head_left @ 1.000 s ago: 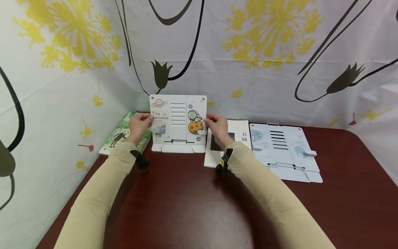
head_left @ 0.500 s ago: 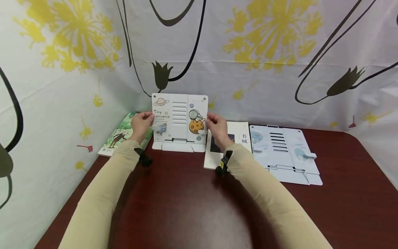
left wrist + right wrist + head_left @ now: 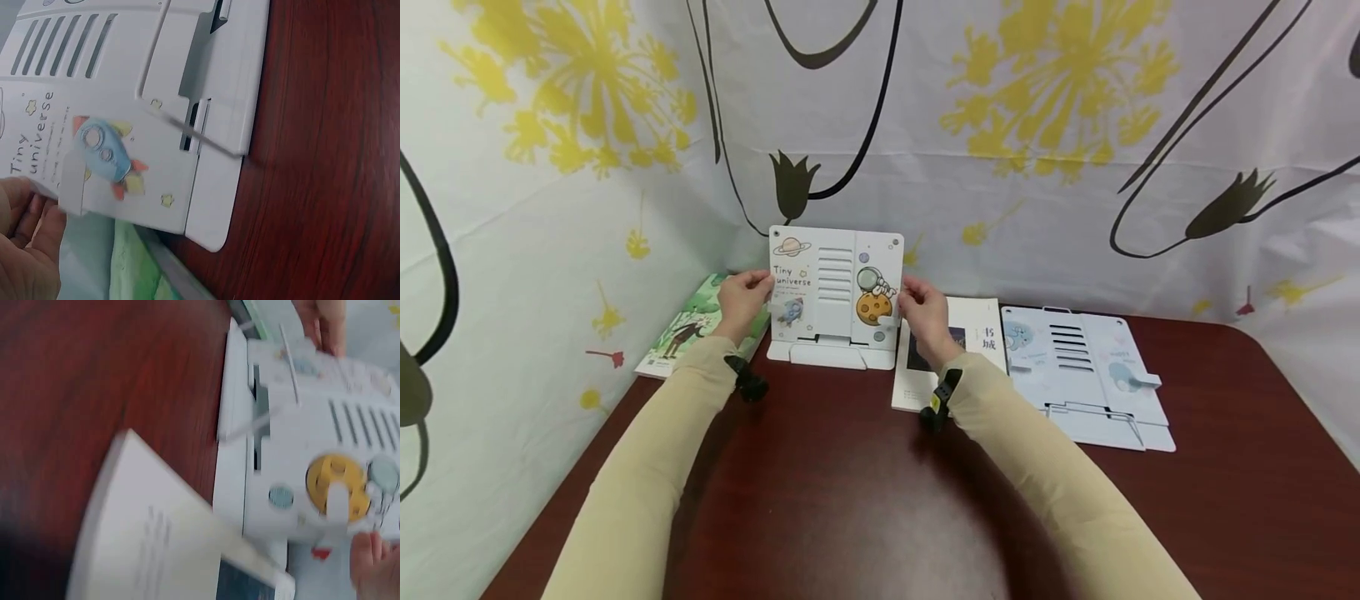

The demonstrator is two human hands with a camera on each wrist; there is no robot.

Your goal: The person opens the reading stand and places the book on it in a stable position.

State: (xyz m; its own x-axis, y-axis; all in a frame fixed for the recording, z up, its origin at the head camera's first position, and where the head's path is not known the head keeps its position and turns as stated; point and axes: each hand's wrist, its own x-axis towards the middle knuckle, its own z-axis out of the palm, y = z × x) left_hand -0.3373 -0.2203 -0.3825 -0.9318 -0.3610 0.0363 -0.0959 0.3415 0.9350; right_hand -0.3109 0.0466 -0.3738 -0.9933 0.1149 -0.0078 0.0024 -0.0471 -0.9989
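Little has just changed on my feed: the reading stand (image 3: 833, 327) with the space drawings makes only a slight shift, its printed panel now a touch farther right in the head view. The view itself also moves a little, so I cannot separate the two fully. For the work in hand, I judge this to be fine positioning or steadying rather than carrying.

The stand is upright on the worktop (image 3: 820, 492), near the patterned cloth (image 3: 902, 196) at the back. My left hand (image 3: 745, 303) pinches the panel's left edge and my right hand (image 3: 928, 315) pinches the right one, at about the same height. The right wrist view is blurred, so I cannot read every finger there. From the left wrist, I see the bottom ledge (image 3: 220, 194) lying along the worktop and a wire holder (image 3: 201, 135) angled out over it.

Compared with a second ago, both grips are the same and the left forearm sits slightly farther right. The green book (image 3: 694, 325) beside the left hand, the cream book (image 3: 973, 333) beneath the right wrist and the second stand (image 3: 1093, 350), lying flatter beyond that book, keep their arrangement; their small drift seems to come from the camera.
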